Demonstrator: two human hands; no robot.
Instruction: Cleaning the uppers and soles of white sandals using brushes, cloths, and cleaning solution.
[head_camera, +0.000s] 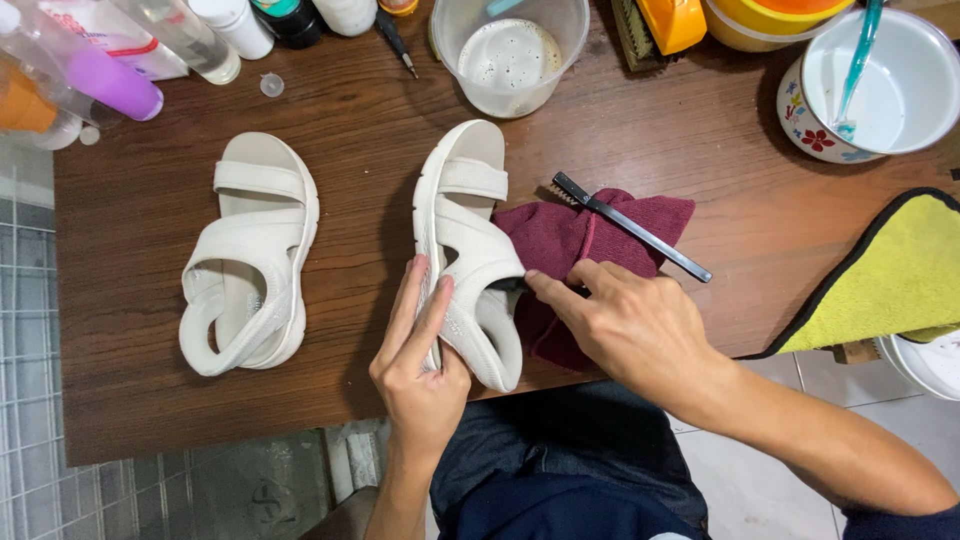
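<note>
Fingers of the left hand (420, 350) wrap the outer edge of a sandal (468, 250), gripping its sole near the heel, while the right hand (625, 320) lies half open with its fingertips pressed to the sandal's wide front strap. This sandal is off-white, with a thick ridged sole, a narrow toe band, a broad knit-looking strap and a heel loop; it lies near the front edge of the worktop (360, 130), its right side over a maroon cloth (570, 240) of soft, towel-like weave. Across the cloth rests one thin black brush (630, 225). A second, matching sandal (250, 255) lies well apart to the left, making two. Farther back stand one clear plastic tub (510, 55) of foamy liquid and one white enamel bowl (880, 85) with a flower pattern, holding a teal toothbrush (858, 60). One yellow, black-edged cloth (890, 285) hangs at the right.
</note>
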